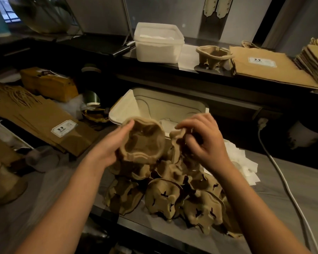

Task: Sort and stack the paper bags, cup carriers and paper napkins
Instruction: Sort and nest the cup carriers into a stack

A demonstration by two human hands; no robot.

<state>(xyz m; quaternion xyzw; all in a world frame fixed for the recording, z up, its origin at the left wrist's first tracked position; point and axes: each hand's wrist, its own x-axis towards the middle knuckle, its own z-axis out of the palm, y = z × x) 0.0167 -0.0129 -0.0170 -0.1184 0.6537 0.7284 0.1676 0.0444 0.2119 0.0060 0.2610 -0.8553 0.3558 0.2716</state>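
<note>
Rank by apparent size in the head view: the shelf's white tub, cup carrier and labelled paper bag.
1. labelled paper bag and white tub, too alike to separate.
2. cup carrier, clearly smallest.

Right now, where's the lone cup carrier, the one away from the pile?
In the head view, the cup carrier stands on the upper shelf, right of centre, between the white tub on its left and the flat paper bags on its right.

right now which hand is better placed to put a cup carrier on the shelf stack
Left, probably. The left hand holds a cup carrier clear above the pile, while the right hand only pinches the edge of a second carrier that seems to lie in it. The shelf stack sits further right, though.
</note>
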